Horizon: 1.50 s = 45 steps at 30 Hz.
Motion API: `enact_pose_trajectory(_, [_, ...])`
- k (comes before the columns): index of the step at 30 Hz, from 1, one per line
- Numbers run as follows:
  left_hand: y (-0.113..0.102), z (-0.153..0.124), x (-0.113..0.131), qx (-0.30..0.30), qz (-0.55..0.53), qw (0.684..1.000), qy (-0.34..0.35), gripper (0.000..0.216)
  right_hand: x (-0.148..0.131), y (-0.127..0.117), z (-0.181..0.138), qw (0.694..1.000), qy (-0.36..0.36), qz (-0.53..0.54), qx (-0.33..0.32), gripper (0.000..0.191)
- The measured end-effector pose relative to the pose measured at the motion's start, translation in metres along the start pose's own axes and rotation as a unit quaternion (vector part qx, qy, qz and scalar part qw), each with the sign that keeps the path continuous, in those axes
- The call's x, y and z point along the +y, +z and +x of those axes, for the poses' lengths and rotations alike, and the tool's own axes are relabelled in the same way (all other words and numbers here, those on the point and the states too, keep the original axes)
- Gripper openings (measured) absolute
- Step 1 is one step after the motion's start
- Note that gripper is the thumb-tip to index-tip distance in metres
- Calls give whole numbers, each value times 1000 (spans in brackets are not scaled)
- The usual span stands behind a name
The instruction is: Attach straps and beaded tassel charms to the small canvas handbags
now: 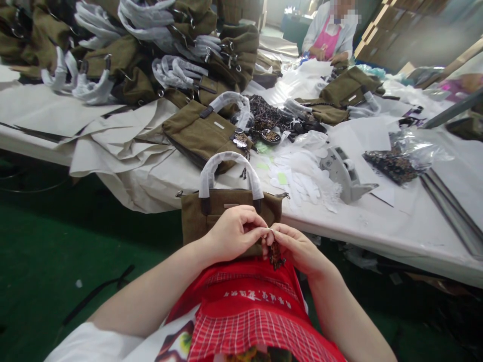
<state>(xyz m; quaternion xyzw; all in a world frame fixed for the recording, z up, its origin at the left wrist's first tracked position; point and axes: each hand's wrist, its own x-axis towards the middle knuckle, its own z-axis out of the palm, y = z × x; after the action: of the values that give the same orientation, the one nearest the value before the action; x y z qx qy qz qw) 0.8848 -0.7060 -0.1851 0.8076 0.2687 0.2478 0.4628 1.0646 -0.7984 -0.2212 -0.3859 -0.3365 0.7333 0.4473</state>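
An olive canvas handbag (pixel 196 213) with paper-wrapped handles stands upright on my lap, against the table's edge. My left hand (pixel 236 232) is curled in front of the bag, fingers pinched at a small metal ring. My right hand (pixel 296 247) meets it, fingers closed on a dark beaded charm (pixel 275 255) that hangs below my fingertips. Both hands touch each other over my red checked apron (pixel 249 322).
A second olive handbag (pixel 204 133) lies on the white table (pixel 377 221), with a heap of more bags behind. Dark beaded charms (pixel 266 120), a clear packet of charms (pixel 396 163) and a grey tool (pixel 345 176) lie nearby. Another person (pixel 330 35) sits at the far end.
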Motion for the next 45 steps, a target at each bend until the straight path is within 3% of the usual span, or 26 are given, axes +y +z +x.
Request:
enact_pose_trajectory(4, [-2, 3, -2, -17, 33, 999, 15, 16, -1, 1, 4, 1000, -20, 17, -6, 24])
enact_pose_trajectory(7, [-4, 12, -8, 5, 83, 996, 32, 19, 2, 2, 10, 997, -26, 69, 31, 21])
enact_pose_trajectory(10, [-6, 30, -19, 30, 182, 978, 94, 29, 6, 3, 18, 991, -16, 109, 79, 21])
enact_pose_trajectory(13, [-8, 53, -31, -40, 281, 945, 162, 40, 10, 2, 27, 985, -15, 136, 107, 21])
enact_pose_trajectory(16, [-14, 75, -37, -136, 376, 898, 182, 38, 16, -2, 39, 981, -9, 145, 128, 20])
enact_pose_trajectory(20, [-34, 97, -23, -182, 494, 833, 169, 25, 26, -14, 57, 973, -2, 138, 185, 20])
enact_pose_trajectory(23, [-52, 108, -6, -215, 522, 812, 146, 25, 30, -21, 66, 969, -12, 123, 214, 17])
enact_pose_trajectory(28, [-63, 111, 10, -283, 497, 820, 16, 25, 20, -14, 63, 976, -16, 97, 193, 18])
enact_pose_trajectory(31, [-57, 111, 12, -294, 465, 835, -2, 28, 9, 1, 62, 986, -10, 87, 141, 23])
enact_pose_trajectory(34, [-47, 110, 12, -261, 450, 854, -29, 37, 2, 13, 70, 987, 7, 96, 128, 22])
enact_pose_trajectory(40, [-34, 89, 8, -204, 404, 889, -66, 42, 1, 17, 87, 962, 28, 192, 190, 14])
enact_pose_trajectory(45, [-31, 58, -3, -124, 420, 898, -46, 35, 4, 21, 83, 944, -39, 273, 183, 15])
